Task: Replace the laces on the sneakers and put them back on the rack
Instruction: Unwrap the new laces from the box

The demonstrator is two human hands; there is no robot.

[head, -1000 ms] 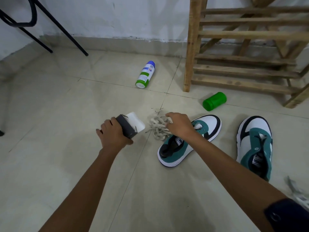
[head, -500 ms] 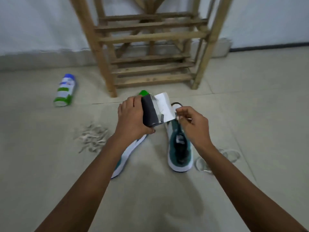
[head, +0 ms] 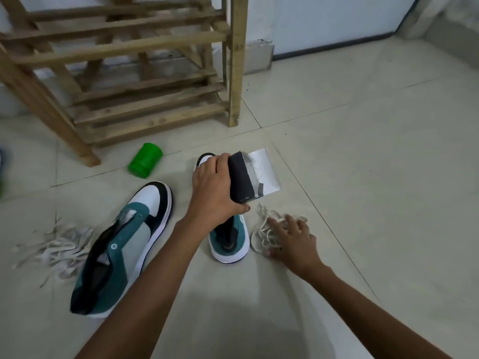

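We observe two low-top sneakers, one [head: 121, 244] and the other [head: 229, 242], in teal, white and black, cream cord laces [head: 269, 229], greyish-white flat laces [head: 59, 250], a dark-grey-and-white torn cardboard box [head: 252, 177], a bright green plastic cap [head: 145, 160] and a tan wooden slatted rack [head: 145, 73].

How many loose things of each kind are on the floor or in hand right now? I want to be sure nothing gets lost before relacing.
Sneakers: 2, left one, right one
Lace bundles: 2, flat pale pile, cream bundle under the right hand
Small boxes: 1, in the left hand
Green containers: 1
Total: 6
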